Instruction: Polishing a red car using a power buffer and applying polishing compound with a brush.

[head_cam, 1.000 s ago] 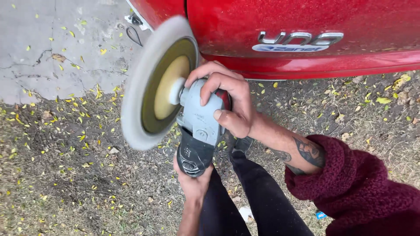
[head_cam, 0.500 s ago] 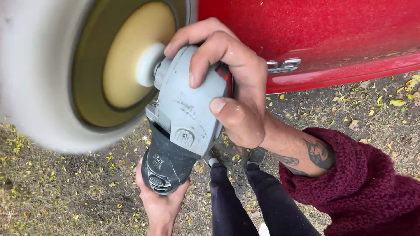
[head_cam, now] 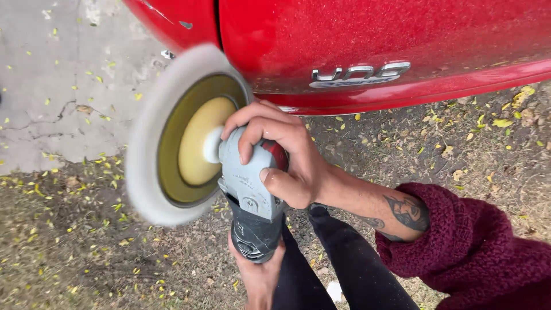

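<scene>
2 hands (head_cam: 287,166) clasp a grey polisher (head_cam: 249,195) beside the red car (head_cam: 373,40).

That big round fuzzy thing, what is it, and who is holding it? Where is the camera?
The camera sits on the person's head and looks down, so you see their own arms and legs from above. The round thing is a soft white polishing pad with a yellow backing disc. Its edge looks blurry, so it is probably spinning. It is fixed to a grey power polisher. The right hand wraps over the top of the machine's head, and the left hand grips the dark handle from below. The pad's upper edge is against or very close to a shiny red car. Below lie bare dirt with little yellow leaves and some cracked concrete. The arm wears a fuzzy maroon sleeve.
</scene>
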